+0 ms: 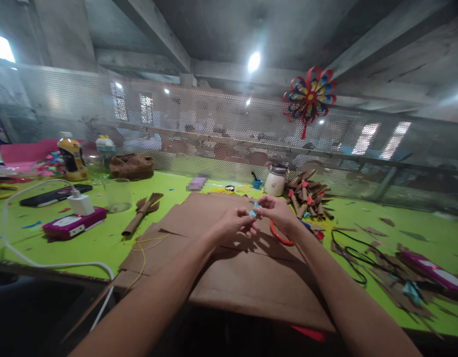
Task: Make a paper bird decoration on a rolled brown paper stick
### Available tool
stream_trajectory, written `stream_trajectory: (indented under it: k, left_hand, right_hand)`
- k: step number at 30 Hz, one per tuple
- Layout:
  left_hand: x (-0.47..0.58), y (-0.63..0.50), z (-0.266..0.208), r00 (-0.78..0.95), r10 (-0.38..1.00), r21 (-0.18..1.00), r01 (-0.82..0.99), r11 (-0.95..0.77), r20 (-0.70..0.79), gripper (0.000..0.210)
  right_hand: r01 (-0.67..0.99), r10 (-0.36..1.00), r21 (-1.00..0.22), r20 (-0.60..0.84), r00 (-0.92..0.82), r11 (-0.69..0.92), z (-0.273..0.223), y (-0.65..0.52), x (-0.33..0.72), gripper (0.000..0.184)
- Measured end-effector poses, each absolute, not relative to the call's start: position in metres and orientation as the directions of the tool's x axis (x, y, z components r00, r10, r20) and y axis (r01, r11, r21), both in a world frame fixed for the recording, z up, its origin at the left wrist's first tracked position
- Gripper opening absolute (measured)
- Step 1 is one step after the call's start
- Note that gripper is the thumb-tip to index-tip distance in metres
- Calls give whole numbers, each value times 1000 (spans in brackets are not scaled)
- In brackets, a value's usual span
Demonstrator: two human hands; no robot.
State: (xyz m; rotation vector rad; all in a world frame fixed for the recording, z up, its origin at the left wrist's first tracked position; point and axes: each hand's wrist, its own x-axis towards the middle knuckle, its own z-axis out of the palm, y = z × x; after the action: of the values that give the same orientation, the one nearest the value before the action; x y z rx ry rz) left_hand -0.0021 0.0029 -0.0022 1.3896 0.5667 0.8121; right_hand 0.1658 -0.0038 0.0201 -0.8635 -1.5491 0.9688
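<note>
Above the brown paper sheets (247,285), my left hand (234,223) and my right hand (277,210) meet with fingertips pinched on a small light-blue paper piece (253,210). Its exact shape is mostly hidden by the fingers. An orange looped handle (283,240), probably of scissors, lies just below my right hand; the rest of it is covered by the wrist. Left of the sheets rests a rolled brown paper piece with a fringed end (142,214), with yellow string (143,250) trailing near it.
A pile of brown paper rolls with red bits (310,196) stands back right beside a white jar (275,179). Purple power strips (75,223) (433,267), a white cable, a black cord (348,253), a clear cup (117,196) and paper scraps lie around. A mesh partition (221,129) stands behind.
</note>
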Motion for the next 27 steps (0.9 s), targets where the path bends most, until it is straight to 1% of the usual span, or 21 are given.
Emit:
stream_trajectory:
  k: [5, 11, 13, 15, 17, 19, 21, 23, 27]
  left_hand:
    - [-2, 3, -1, 594, 797, 987, -160, -20, 113, 28]
    - [-2, 1, 1, 567, 823, 991, -126, 35, 43, 26]
    - [-1, 2, 0, 563, 824, 992, -128, 17, 58, 28]
    - [-2, 4, -2, 564, 820, 991, -128, -33, 100, 30]
    - [-2, 6, -3, 571, 809, 988, -131, -79, 140, 32]
    - [-3, 7, -3, 583, 796, 985, -143, -97, 163, 33]
    - [-3, 7, -3, 590, 787, 982, -157, -106, 180, 33]
    - [-3, 5, -1, 599, 779, 982, -140, -128, 187, 33]
    - [-2, 3, 0, 583, 789, 981, -80, -179, 192, 32]
  right_hand:
    - [120, 879, -876, 448, -161, 468, 15, 1, 166, 27]
    - [278, 853, -808, 505, -128, 520, 14, 2, 161, 23]
    - [298, 855, -803, 504, -121, 516, 14, 2, 159, 25]
    - [267, 876, -835, 471, -109, 482, 14, 2, 159, 29]
    - [170, 909, -894, 397, -128, 414, 14, 2, 160, 33]
    - [54, 927, -943, 311, -212, 329, 13, 0, 163, 34]
    - [-9, 915, -964, 255, -312, 265, 13, -1, 166, 31]
    - [-10, 907, -966, 245, -343, 257, 13, -2, 168, 29]
    - [48, 930, -949, 296, -218, 313, 11, 0, 165, 33]
